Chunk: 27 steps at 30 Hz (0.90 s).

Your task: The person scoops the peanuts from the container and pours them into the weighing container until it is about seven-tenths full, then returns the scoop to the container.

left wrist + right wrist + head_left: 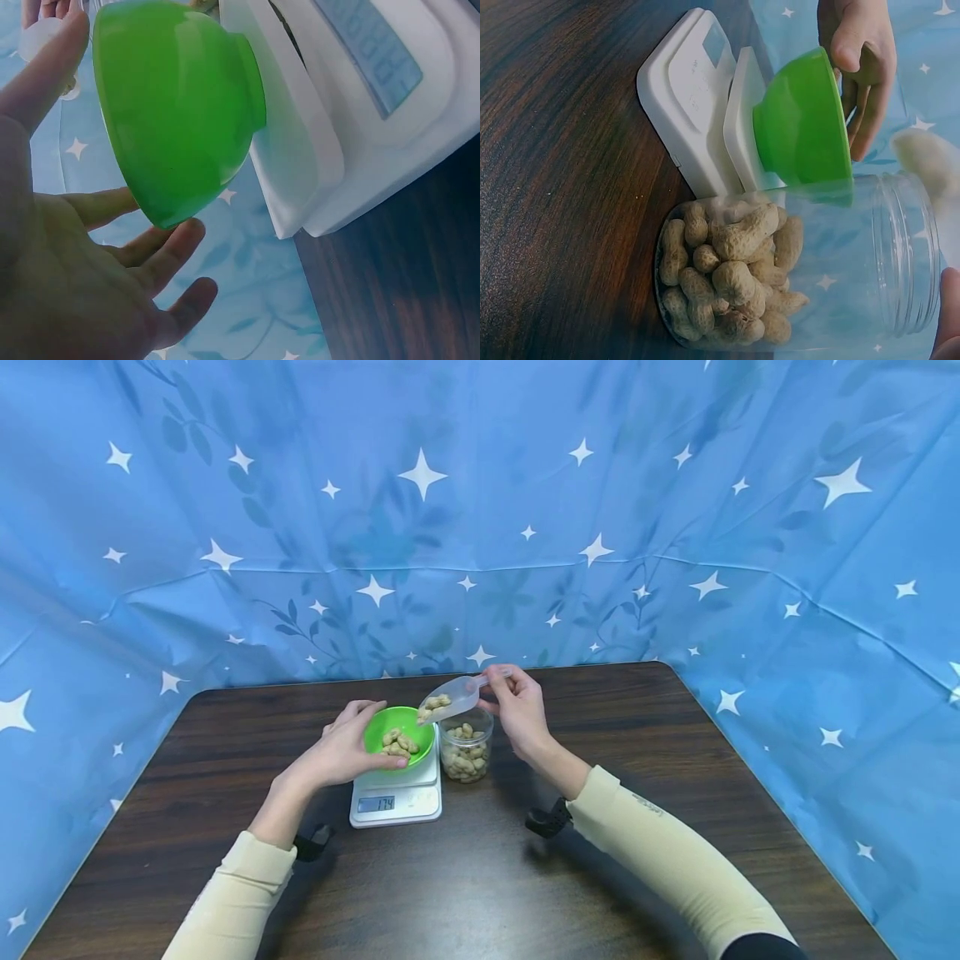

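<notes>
A green bowl holding several unshelled peanuts sits on a white kitchen scale with a lit display. My left hand holds the bowl from the left, thumb along the near rim and fingers round the far side. In the left wrist view the hand's fingers are spread at the bowl's edge. My right hand pinches the handle of a translucent scoop. Peanuts lie in the scoop, its lip tilted down at the bowl's right rim.
Right of the scale stands a clear jar, its mouth uncovered, with peanuts in its lower part. The scoop passes above this jar. Everything stands on a dark wooden table, with a blue star-patterned curtain behind it.
</notes>
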Tool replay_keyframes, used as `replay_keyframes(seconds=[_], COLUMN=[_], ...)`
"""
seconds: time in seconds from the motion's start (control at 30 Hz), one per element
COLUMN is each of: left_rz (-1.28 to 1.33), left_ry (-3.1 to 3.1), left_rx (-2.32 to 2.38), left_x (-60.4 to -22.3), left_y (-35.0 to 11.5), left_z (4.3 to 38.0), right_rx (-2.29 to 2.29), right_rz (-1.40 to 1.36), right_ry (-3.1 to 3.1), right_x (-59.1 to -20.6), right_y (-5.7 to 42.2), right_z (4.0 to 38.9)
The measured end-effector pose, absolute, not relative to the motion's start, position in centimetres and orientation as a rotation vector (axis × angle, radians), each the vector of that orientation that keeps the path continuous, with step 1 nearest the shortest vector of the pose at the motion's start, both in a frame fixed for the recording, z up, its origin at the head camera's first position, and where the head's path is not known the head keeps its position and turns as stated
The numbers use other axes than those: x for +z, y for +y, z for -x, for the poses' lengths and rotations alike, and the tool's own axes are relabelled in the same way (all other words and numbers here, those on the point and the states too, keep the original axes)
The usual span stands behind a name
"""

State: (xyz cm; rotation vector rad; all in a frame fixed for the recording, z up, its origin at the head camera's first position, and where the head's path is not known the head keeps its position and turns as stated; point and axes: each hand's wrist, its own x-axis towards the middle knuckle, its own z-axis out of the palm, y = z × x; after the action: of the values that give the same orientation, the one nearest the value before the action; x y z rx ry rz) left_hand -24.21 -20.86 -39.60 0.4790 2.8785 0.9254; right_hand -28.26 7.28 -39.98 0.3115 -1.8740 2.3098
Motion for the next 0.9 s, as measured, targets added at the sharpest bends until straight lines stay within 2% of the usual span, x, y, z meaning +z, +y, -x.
replay_keyframes(seconds=[0.9], left_rz=[-0.468], left_ry=[2.840], left_rx=[0.864], left_x=[-39.8], left_y=[-20.9], left_z=[24.3], right_rx=[2.155], right_rz=[-0.668], right_ry=[-1.901], right_x=[-39.0], right_y=[6.4], right_z=[29.0])
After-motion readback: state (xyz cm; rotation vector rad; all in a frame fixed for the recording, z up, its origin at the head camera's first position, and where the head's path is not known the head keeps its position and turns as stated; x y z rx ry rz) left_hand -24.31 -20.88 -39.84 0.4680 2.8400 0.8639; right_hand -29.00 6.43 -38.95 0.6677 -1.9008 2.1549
